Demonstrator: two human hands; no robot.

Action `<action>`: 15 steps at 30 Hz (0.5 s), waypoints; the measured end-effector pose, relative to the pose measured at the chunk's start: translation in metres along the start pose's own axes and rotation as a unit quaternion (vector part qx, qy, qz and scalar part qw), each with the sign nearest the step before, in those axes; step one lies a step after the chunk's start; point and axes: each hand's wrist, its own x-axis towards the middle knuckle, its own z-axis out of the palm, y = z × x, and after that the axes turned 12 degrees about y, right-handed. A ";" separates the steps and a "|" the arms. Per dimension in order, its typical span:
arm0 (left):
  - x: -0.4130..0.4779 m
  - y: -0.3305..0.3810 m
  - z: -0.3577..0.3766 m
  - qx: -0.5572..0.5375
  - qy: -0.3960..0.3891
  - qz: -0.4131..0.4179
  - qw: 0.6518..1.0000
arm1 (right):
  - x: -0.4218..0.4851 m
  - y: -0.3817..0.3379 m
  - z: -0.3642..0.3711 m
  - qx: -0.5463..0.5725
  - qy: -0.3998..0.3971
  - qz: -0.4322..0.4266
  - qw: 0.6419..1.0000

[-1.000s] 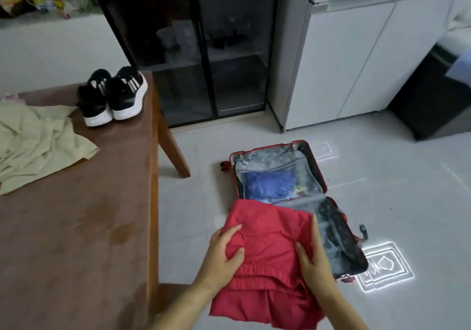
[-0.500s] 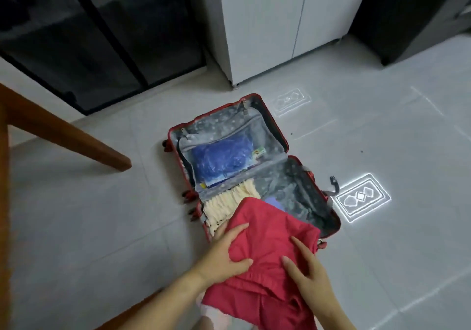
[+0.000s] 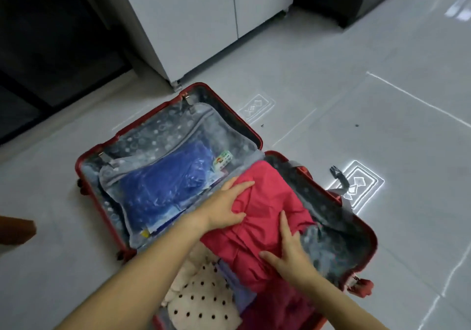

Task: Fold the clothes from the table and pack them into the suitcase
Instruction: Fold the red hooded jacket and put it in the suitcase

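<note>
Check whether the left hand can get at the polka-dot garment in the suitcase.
Probably yes: the polka-dot garment lies uncovered near the left hand, which merely rests on the red garment.

A red hard-shell suitcase [image 3: 142,136] is lying open on the floor, its 2 grey-lined halves showing. A folded red garment [image 3: 270,202] is resting in the nearer half, beside a cream black-dotted garment [image 3: 201,296]; a blue bundle [image 3: 163,192] is sitting behind the farther half's mesh cover.
</note>
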 end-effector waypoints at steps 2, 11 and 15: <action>0.030 -0.026 0.018 0.010 0.005 0.009 1.000 | 0.042 0.014 0.015 -0.016 -0.005 -0.021 1.000; 0.100 -0.097 0.093 0.129 -0.041 0.056 0.989 | 0.141 0.065 0.060 -0.138 -0.015 -0.074 0.988; 0.089 -0.094 0.117 0.353 0.062 0.107 0.927 | 0.158 0.054 0.063 -0.219 -0.023 -0.078 0.972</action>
